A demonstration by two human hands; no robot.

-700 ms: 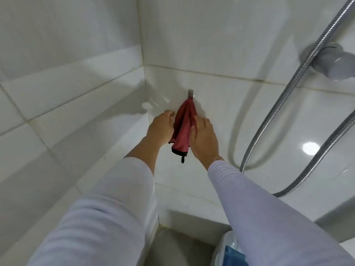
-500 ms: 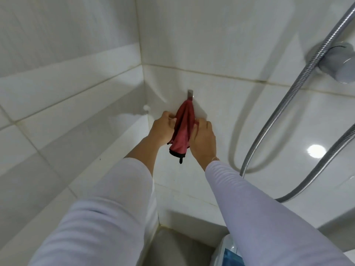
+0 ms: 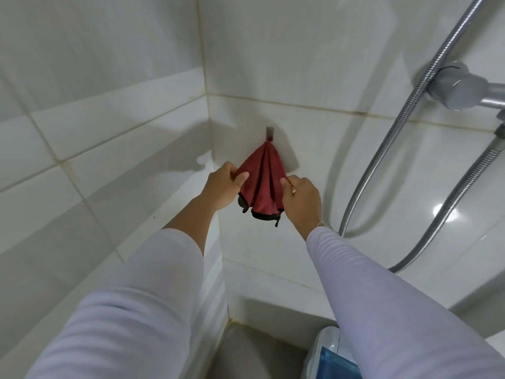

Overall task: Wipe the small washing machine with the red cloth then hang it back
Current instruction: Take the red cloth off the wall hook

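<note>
**Red cloth on the hook, both hands spreading it out**

So this is a white tiled corner, big glossy ceramic tiles (image 3: 341,64) with yellowish grout lines and a bright light spot reflecting off the right side. A ribbed chrome shower hose (image 3: 388,160) loops down the right wall from a smooth grey round fitting (image 3: 453,86). Down at the bottom edge there's a slice of the small washing machine (image 3: 332,356), white plastic body with a translucent blue lid, mostly hidden behind the right sleeve (image 3: 382,296). Both sleeves are pale lilac with a fine ribbed knit.

The red cloth (image 3: 263,181) hangs by its top from a little flat metal hook (image 3: 269,133) stuck on the tile. It's soft and matte, dark red, fanned into a cone shape with deep vertical folds, and there's black trim along the bottom hem plus a small black tag dangling.

The left hand (image 3: 222,187) pinches the cloth's left edge between thumb and fingers, and the right hand (image 3: 302,199) pinches the right edge the same way, fingers curled round the fabric.

Compared to half a second ago, the cloth was a narrow bunched strip between the hands; now it's pulled noticeably wider, and the hands sit further apart and a bit lower on it
</note>
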